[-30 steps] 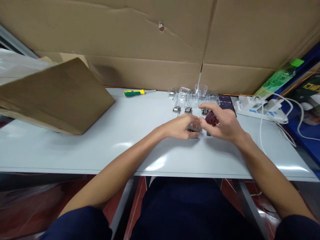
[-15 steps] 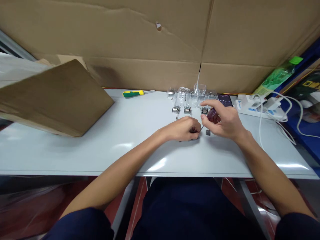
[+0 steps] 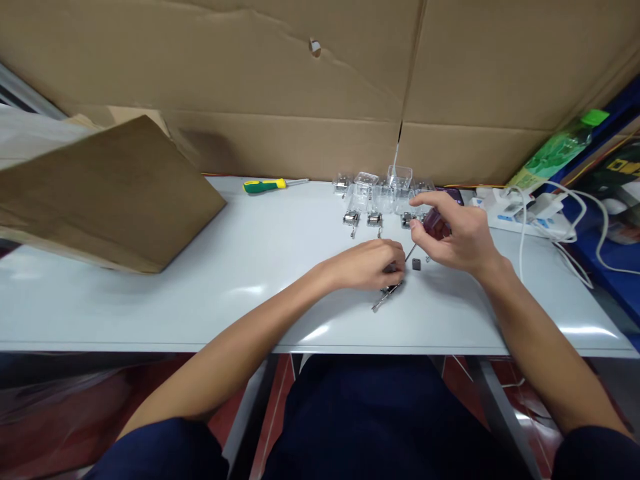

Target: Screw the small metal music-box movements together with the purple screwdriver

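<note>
My left hand (image 3: 373, 265) is closed around a small metal hand-crank mechanism (image 3: 389, 289), most of it hidden under my fingers. Its crank arm sticks out toward the table's front edge. In my right hand (image 3: 457, 237) is a screwdriver with a dark red handle (image 3: 438, 223), gripped between thumb and fingers. The thin shaft slants down to the left, its tip at my left fingers. A small dark grey block (image 3: 417, 265) lies just below the shaft, and several tiny pieces, perhaps screws (image 3: 427, 259), lie to its right.
Similar crank mechanisms (image 3: 351, 219) lie in a row behind my hands, with clear plastic cases (image 3: 383, 199) farther back. A green-yellow screwdriver (image 3: 265, 186) lies left. A cardboard box (image 3: 110, 200) stands at far left; a power strip (image 3: 520, 213) and green bottle (image 3: 560, 150) are right.
The mechanism in my left hand has turned, so its crank arm now points toward me. My right hand has shifted slightly right with the screwdriver.
</note>
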`<state>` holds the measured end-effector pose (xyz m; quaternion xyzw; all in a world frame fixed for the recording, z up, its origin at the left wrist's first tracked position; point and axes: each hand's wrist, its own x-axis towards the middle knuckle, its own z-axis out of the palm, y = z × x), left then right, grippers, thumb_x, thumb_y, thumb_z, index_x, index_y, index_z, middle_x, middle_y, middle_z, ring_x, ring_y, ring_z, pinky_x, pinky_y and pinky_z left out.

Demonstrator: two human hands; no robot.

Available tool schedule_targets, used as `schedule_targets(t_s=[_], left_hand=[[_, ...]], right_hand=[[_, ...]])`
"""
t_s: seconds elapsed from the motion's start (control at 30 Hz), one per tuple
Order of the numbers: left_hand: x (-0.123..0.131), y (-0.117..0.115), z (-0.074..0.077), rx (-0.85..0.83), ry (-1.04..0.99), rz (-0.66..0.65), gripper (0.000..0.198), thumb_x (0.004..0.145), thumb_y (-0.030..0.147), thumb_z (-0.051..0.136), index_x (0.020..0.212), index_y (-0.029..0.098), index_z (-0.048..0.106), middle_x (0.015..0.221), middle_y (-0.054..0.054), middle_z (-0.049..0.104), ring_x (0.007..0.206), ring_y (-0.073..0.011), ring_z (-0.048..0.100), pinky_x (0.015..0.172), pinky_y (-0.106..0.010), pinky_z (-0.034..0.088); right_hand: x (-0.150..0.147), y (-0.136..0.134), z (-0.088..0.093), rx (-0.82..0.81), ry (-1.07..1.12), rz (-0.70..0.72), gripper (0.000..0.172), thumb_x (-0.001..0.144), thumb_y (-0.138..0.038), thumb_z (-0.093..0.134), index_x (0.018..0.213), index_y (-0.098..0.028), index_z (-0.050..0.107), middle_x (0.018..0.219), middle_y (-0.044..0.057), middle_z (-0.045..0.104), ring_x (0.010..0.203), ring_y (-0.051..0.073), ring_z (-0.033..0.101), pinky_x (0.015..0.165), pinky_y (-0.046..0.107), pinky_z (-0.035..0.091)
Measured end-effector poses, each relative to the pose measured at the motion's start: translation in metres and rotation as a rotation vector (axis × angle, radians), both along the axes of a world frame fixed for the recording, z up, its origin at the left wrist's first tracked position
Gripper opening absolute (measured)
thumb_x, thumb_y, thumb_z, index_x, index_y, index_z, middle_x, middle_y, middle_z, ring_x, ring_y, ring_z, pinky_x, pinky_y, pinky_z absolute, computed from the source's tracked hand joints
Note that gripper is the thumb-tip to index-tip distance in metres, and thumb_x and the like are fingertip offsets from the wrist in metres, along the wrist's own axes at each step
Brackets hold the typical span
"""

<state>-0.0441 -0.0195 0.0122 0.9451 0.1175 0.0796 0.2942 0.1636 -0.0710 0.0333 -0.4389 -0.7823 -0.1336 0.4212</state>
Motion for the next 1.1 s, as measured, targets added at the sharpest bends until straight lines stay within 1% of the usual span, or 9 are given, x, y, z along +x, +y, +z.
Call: schedule_targets(t_s=[0.1,0.17,0.3,0.4,0.5,0.67,0.77,0.9,1.1], left_hand=[[-0.001,0.000,0.003,-0.069,0.020,-0.051,0.021,0.091,0.013,0.056,0.100,0.017,0.074,0.099,-0.005,0.073,0.088,-0.0169,0.066,0.082,-0.031,0.050],[-0.001,0.000,0.004,-0.083,0.027,-0.071,0.022,0.092,0.011,0.055,0.099,0.018,0.074,0.096,-0.004,0.074,0.087,-0.0164,0.067,0.080,-0.030,0.050],[0.000,-0.001,0.002,0.038,0.041,-0.022,0.019,0.095,0.013,0.053,0.092,0.018,0.071,0.094,-0.005,0.071,0.083,-0.0162,0.065,0.075,-0.030,0.047],[0.002,-0.003,0.000,0.159,0.065,0.018,0.016,0.099,0.020,0.052,0.093,0.017,0.066,0.094,-0.006,0.068,0.078,-0.0166,0.063,0.070,-0.031,0.044],[0.001,-0.004,0.000,0.214,0.072,0.043,0.014,0.101,0.021,0.049,0.095,0.017,0.061,0.095,-0.006,0.068,0.078,-0.0171,0.062,0.070,-0.031,0.042],[0.003,0.001,0.001,0.104,-0.003,0.083,0.017,0.100,0.015,0.043,0.101,0.018,0.059,0.098,-0.006,0.068,0.082,-0.0170,0.061,0.073,-0.030,0.045],[0.013,0.006,0.000,0.074,-0.053,0.055,0.019,0.099,0.013,0.043,0.101,0.018,0.061,0.099,-0.007,0.068,0.085,-0.0168,0.061,0.077,-0.030,0.047],[0.037,0.010,-0.006,0.086,-0.069,-0.007,0.024,0.096,0.009,0.046,0.105,0.018,0.066,0.103,-0.007,0.069,0.092,-0.0180,0.063,0.082,-0.031,0.048],[0.064,0.008,-0.018,0.314,-0.062,-0.113,0.025,0.096,0.009,0.047,0.101,0.018,0.070,0.094,-0.008,0.071,0.097,-0.0224,0.062,0.088,-0.038,0.047]], right_hand=[[-0.001,0.000,0.001,0.008,0.006,-0.005,0.032,0.084,-0.017,0.067,0.114,-0.026,0.064,0.062,-0.009,0.061,0.045,0.008,0.055,0.049,0.023,0.045],[-0.001,-0.001,0.001,0.011,0.007,0.000,0.031,0.085,-0.017,0.067,0.114,-0.026,0.063,0.061,-0.009,0.061,0.046,0.008,0.055,0.049,0.023,0.045],[0.001,0.000,0.001,0.020,-0.007,-0.002,0.030,0.085,-0.018,0.066,0.113,-0.026,0.063,0.061,-0.010,0.060,0.045,0.008,0.054,0.049,0.022,0.045],[0.001,0.001,0.000,0.025,-0.007,-0.017,0.029,0.084,-0.018,0.066,0.112,-0.026,0.064,0.061,-0.010,0.060,0.045,0.008,0.054,0.048,0.022,0.044],[0.003,0.000,0.002,0.024,-0.002,-0.016,0.029,0.084,-0.018,0.066,0.112,-0.026,0.065,0.062,-0.010,0.061,0.046,0.008,0.056,0.050,0.022,0.046],[0.015,0.000,0.017,0.063,0.070,-0.109,0.026,0.083,-0.021,0.068,0.109,-0.026,0.067,0.064,-0.007,0.065,0.050,0.012,0.059,0.051,0.026,0.049],[0.025,0.004,0.021,0.115,0.166,-0.156,0.023,0.082,-0.022,0.069,0.105,-0.026,0.068,0.063,-0.007,0.062,0.050,0.012,0.059,0.050,0.027,0.048],[0.037,0.013,0.016,0.100,0.197,-0.204,0.022,0.083,-0.023,0.069,0.105,-0.026,0.068,0.062,-0.006,0.060,0.048,0.012,0.055,0.050,0.028,0.047],[0.044,0.017,0.012,0.071,0.204,-0.211,0.016,0.088,-0.027,0.067,0.104,-0.027,0.067,0.062,-0.005,0.058,0.049,0.013,0.052,0.051,0.031,0.047]])
